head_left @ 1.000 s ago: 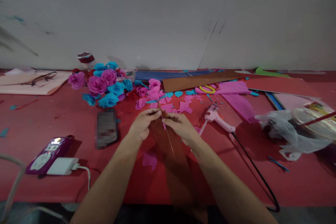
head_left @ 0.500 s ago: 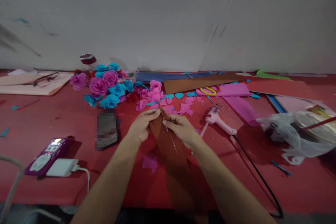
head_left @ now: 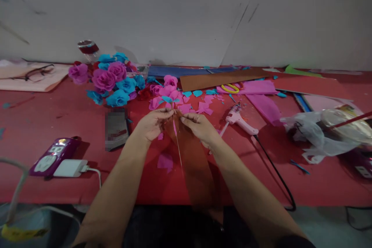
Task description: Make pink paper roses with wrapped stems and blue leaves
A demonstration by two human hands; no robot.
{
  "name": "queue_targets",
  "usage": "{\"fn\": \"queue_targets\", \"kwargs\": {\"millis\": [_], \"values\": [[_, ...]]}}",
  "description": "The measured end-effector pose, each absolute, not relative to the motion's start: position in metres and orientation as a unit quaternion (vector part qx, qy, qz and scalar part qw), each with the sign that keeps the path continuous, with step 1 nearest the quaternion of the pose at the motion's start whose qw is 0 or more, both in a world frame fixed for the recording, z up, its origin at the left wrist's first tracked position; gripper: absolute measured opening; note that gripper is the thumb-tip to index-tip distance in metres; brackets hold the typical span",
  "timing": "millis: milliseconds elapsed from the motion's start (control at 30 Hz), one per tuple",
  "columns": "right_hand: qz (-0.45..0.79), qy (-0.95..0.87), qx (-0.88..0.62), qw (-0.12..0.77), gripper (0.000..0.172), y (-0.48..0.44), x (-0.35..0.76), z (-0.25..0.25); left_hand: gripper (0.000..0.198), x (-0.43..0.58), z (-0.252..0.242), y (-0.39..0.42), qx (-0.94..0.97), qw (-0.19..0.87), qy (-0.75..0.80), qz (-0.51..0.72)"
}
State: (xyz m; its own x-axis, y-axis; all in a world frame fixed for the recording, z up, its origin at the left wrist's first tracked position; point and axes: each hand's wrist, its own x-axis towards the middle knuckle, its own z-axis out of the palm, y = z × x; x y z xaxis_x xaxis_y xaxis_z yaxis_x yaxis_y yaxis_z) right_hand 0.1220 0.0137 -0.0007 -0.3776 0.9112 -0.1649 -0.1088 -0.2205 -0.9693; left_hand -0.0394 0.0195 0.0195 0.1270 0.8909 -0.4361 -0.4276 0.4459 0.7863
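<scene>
My left hand (head_left: pixel 155 124) pinches the top of a thin wire stem (head_left: pixel 178 149) between thumb and fingertips. A pink strip wraps the stem's upper part, and small blue paper pieces (head_left: pixel 167 99) show just above my fingers. My right hand (head_left: pixel 200 126) is closed on the upper end of a long brown paper strip (head_left: pixel 199 170), close beside the stem. The strip runs down toward me and hangs past the table edge. Pink paper petals (head_left: pixel 186 108) lie just beyond my hands.
Pink and blue paper flowers (head_left: pixel 104 79) stand at back left, above a phone (head_left: pixel 116 130). A purple power strip (head_left: pixel 55 157) holds a white charger (head_left: pixel 70 167). On the right are a glue gun (head_left: pixel 241 120), yellow-handled scissors (head_left: pixel 230 88) and a plastic bag (head_left: pixel 328 135).
The view has tipped down slightly. The wire's lower end has swung left, and the brown strip now lies mostly right of it. My right hand has shifted from the stem to the strip's edge.
</scene>
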Motion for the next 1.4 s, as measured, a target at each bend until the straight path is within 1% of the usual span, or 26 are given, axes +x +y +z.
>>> {"fn": "queue_targets", "kwargs": {"millis": [100,267,400,500,600,733,900,1033,1167,1300,1400], "values": [[0.621,-0.532,-0.419,0.393,0.011,0.015,0.122,-0.004,0.009,-0.04,0.016,0.018,0.293,0.707,0.466,0.443],[0.591,-0.561,-0.432,0.387,0.014,0.014,0.119,-0.008,0.018,-0.04,0.009,0.02,0.326,0.691,0.464,0.449],[0.59,-0.558,-0.437,0.387,0.015,0.013,0.119,-0.009,0.017,-0.042,0.007,0.023,0.298,0.684,0.477,0.463],[0.599,-0.562,-0.438,0.366,0.018,0.012,0.119,-0.006,0.014,-0.043,0.007,0.025,0.304,0.675,0.472,0.479],[0.619,-0.558,-0.431,0.347,0.025,0.009,0.119,-0.003,0.013,-0.043,0.007,0.026,0.287,0.668,0.481,0.489],[0.621,-0.542,-0.425,0.373,0.024,0.006,0.113,-0.006,0.016,-0.04,0.008,0.025,0.281,0.668,0.479,0.495],[0.544,-0.583,-0.449,0.403,0.019,0.006,0.107,-0.015,0.023,-0.031,0.01,0.022,0.261,0.662,0.48,0.513],[0.518,-0.599,-0.442,0.421,0.016,0.006,0.106,-0.017,0.027,-0.025,0.007,0.021,0.252,0.654,0.458,0.547],[0.55,-0.568,-0.427,0.439,0.016,0.005,0.106,-0.012,0.031,-0.028,0.008,0.022,0.228,0.674,0.428,0.557],[0.598,-0.515,-0.413,0.455,0.017,0.004,0.107,-0.005,0.017,-0.034,0.014,0.02,0.234,0.687,0.472,0.501],[0.632,-0.484,-0.4,0.455,0.018,0.003,0.108,-0.001,0.015,-0.037,0.013,0.018,0.275,0.686,0.495,0.457]]}}
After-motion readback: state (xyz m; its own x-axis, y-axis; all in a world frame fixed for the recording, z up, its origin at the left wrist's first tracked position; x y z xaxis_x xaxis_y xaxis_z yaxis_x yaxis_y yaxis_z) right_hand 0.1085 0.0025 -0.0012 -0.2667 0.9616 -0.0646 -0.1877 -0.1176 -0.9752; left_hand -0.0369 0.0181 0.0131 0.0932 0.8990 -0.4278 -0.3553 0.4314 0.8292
